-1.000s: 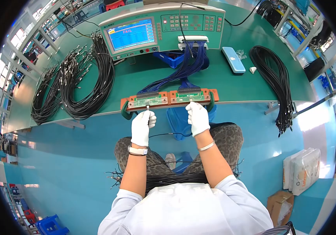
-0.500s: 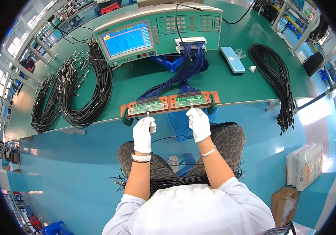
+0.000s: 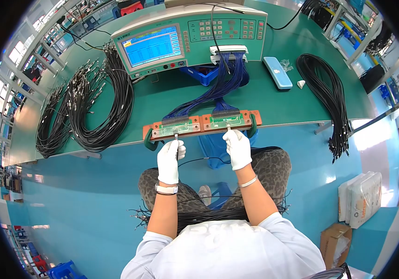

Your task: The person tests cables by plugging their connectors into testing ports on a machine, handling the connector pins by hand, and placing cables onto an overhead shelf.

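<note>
My white-gloved left hand (image 3: 168, 162) is closed on one end of a black cable (image 3: 194, 161). That end's slim metal plug (image 3: 176, 136) points up at the front edge of the left green circuit board (image 3: 176, 127). My right hand (image 3: 238, 149), also gloved, pinches the other cable end, with its fingertips right at the front edge of the right circuit board (image 3: 225, 122). Both boards sit on an orange-brown block (image 3: 201, 126) at the table's front edge, with green clamps (image 3: 253, 124) at its ends. The cable hangs in a shallow curve between my hands.
Blue ribbon wires (image 3: 222, 88) link the boards to a tester (image 3: 199, 51) with a lit screen. Black cable bundles lie left (image 3: 111, 111) and right (image 3: 327, 93) on the green table (image 3: 273, 104). A light-blue case (image 3: 277, 73) lies right of the tester. More cables (image 3: 208, 216) rest across my lap.
My left hand has drawn back slightly, so more of the plug shows above its fingers. My right hand stays at the right board. The whole view has shifted a little.
</note>
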A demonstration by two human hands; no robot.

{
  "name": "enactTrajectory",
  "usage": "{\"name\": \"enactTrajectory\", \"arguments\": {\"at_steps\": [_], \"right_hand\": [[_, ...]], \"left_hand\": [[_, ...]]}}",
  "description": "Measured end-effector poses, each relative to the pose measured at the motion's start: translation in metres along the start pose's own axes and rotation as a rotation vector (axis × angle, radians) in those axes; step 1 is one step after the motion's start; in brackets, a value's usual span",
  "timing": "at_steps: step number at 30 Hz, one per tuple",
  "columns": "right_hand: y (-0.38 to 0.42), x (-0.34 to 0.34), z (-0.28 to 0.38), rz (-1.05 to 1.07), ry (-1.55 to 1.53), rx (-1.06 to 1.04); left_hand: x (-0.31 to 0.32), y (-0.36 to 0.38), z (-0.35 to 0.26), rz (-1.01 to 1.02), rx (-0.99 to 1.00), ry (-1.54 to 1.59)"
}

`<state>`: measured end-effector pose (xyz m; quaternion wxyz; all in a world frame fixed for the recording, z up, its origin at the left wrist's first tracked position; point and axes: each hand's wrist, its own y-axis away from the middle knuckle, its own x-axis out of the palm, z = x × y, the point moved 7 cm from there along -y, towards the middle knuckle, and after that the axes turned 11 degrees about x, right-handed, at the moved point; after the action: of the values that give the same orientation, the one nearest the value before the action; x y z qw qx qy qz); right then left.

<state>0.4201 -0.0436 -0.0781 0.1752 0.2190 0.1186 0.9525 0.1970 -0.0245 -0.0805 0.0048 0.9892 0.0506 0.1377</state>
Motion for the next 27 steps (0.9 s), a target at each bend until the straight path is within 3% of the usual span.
{"name": "enactTrajectory", "arguments": {"at_steps": [14,18,23,27], "right_hand": [[0.001,0.002,-0.001,-0.065,-0.054,0.121],[0.004,-0.004,0.013,-0.042,0.176,0.203],[0.019,-0.039,0.024,-0.175,0.429,0.008],[0.033,-0.068,0.024,-0.228,0.348,0.013]], "left_hand": [[-0.039,0.009,-0.006,-0.151,0.119,0.032],[-0.046,0.012,-0.006,-0.158,0.107,0.059],[-0.054,0.020,-0.009,-0.190,0.111,0.050],[-0.057,0.024,-0.012,-0.199,0.118,0.011]]}}
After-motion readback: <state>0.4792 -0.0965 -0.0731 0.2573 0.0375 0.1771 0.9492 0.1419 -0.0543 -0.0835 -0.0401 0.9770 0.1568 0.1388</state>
